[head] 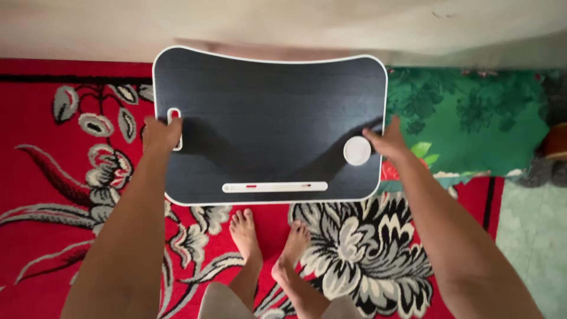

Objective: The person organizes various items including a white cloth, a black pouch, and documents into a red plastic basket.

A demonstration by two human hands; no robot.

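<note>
Hands grip the black wooden lap tray with white rim at 9 and 3 o'clock: left hand fingers curled through the side slot, right hand fingers clasping the edge. Tray is held above the red flowered carpet, not yet set down

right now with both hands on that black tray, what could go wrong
1. The left hand and right hand grip only the side edges of the tray; it could tilt or slip.
2. The bare feet stand right under its near edge, so a drop might hit the toes.
3. The wall lies close behind; the far edge may bump it.
</note>
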